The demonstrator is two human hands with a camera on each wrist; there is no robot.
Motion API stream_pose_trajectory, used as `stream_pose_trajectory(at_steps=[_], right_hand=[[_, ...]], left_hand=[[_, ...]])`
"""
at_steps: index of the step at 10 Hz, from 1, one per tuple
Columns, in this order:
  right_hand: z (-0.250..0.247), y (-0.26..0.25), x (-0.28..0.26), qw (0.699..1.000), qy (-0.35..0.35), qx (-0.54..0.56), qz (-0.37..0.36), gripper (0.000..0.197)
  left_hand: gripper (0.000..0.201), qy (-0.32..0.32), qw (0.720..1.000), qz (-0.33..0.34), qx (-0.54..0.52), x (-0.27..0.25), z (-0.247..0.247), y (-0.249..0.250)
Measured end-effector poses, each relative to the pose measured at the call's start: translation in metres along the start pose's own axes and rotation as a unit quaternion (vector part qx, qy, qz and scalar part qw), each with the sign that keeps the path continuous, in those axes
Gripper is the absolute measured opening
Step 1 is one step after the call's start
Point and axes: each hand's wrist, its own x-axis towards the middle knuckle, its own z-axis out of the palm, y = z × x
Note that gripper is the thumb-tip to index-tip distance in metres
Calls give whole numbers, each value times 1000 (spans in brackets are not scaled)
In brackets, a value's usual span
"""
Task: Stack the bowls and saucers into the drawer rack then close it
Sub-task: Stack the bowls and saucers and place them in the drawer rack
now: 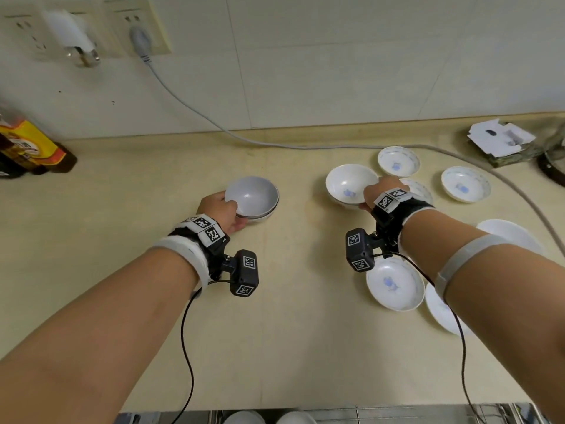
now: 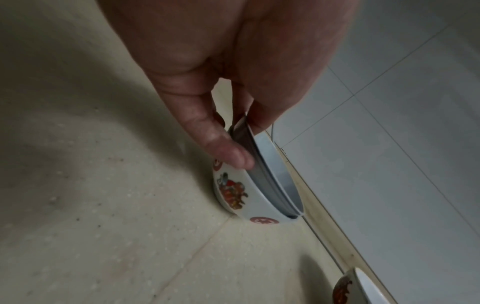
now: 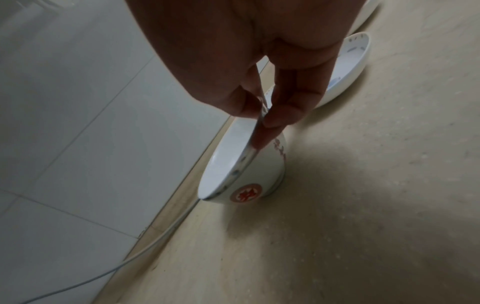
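Note:
My left hand (image 1: 227, 211) grips the near rim of a small stack of white bowls (image 1: 253, 198) at the counter's middle. In the left wrist view my thumb presses inside the rim and my fingers (image 2: 223, 148) hold the painted outer wall of the stacked bowls (image 2: 259, 189). My right hand (image 1: 371, 194) pinches the rim of a single white bowl (image 1: 348, 185), which sits tilted; in the right wrist view this bowl (image 3: 239, 164) shows a red emblem. Several blue-patterned saucers (image 1: 396, 284) lie on the counter around my right arm. The drawer rack (image 1: 367, 416) shows at the bottom edge.
A grey cable (image 1: 195, 108) runs from a wall socket along the back of the counter (image 1: 137, 209). Dark sauce bottles (image 1: 27, 148) stand at the far left. A small box with papers (image 1: 501, 142) and a dark pot rim sit at the far right.

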Motion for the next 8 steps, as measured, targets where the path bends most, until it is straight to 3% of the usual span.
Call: stream_pose_trajectory(at_steps=[1, 2, 5, 7, 8], right_hand=[[-2, 3, 0, 999, 4, 49, 22, 49], [5, 3, 16, 975, 7, 215, 63, 53], [9, -19, -52, 962, 11, 271, 11, 53], [16, -33, -104, 972, -76, 221, -21, 51], [24, -28, -116, 975, -78, 210, 6, 53]], left_hand=[[57, -24, 999, -16, -15, -2, 2, -2], [60, -50, 998, -24, -36, -5, 1, -2], [58, -146, 987, -41, -53, -43, 12, -21], [47, -212, 974, -55, -57, -81, 26, -44], [45, -217, 973, -63, -54, -94, 30, -49]])
